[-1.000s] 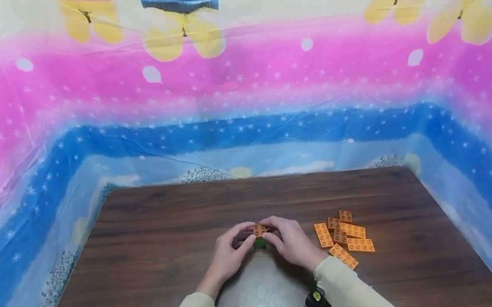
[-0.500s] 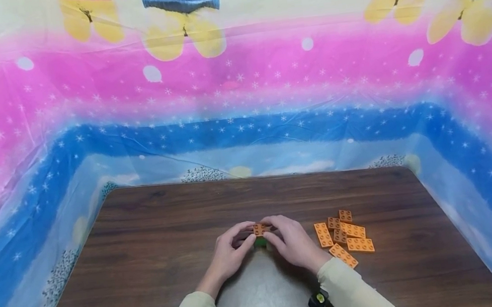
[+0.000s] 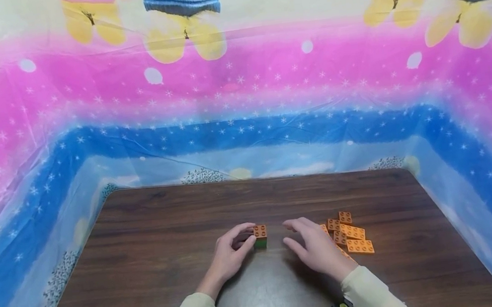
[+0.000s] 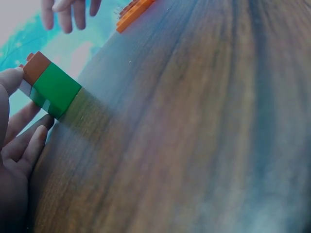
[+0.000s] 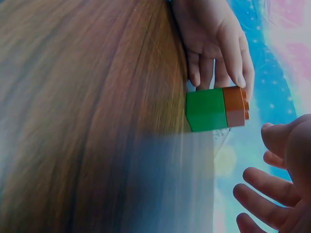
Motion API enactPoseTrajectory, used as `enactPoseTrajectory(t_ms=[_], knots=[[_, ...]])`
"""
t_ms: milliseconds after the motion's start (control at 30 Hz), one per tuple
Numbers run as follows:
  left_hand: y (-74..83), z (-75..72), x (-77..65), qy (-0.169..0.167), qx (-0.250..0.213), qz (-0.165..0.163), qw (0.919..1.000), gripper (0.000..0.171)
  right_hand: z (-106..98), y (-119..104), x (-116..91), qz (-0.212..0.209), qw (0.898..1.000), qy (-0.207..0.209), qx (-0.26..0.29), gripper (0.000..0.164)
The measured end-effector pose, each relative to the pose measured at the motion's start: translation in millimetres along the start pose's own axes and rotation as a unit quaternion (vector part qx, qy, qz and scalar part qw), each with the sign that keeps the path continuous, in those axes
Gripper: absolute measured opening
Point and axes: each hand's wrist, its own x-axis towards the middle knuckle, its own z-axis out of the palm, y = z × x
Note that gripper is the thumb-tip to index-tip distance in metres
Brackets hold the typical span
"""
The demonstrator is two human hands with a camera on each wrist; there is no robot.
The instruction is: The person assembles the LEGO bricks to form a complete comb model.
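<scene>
Orange plate now seated on green brick (image 3: 261,243): our left hand (image 3: 230,251) pinches it, right hand (image 3: 318,247) just released, fingers relaxed.

The stack (image 3: 260,236) stands upright on the table: a thin orange studded plate on top of a taller green block (image 5: 206,109), edges flush. It sits near the middle of the table, toward the near edge. The left hand (image 3: 229,251) pinches it, fingertip on the orange top and thumb against its side. The right hand (image 3: 315,247) hovers just beside it, fingers spread, not touching.
</scene>
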Motion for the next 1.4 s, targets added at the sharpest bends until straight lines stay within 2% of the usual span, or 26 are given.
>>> enactPoseTrajectory(t_ms=[233,433,667,833,1067,1400], knots=[[-0.6,-0.1,-0.7,0.002,0.001,0.002,1.0000,0.034,-16,10,-19,0.005,0.999,0.004,-0.049,0.040],[0.7,0.8,-1.7,0.000,0.005,-0.001,1.0000,0.035,-23,24,-37,0.012,0.998,0.012,-0.064,0.039],[1.2,1.5,-1.9,-0.003,0.007,0.003,1.0000,0.036,-29,39,-56,0.050,0.994,0.002,-0.092,0.043],[1.3,0.7,-1.1,-0.001,0.000,0.002,1.0000,0.035,-32,47,-65,0.063,0.992,-0.006,-0.108,0.045],[1.7,0.4,-1.2,0.002,-0.009,0.004,0.9999,0.033,-36,59,-76,0.060,0.989,0.007,-0.132,0.047],[1.6,0.4,-1.5,0.001,0.000,0.004,1.0000,0.035,-46,68,-85,0.108,0.984,-0.024,-0.142,0.042]])
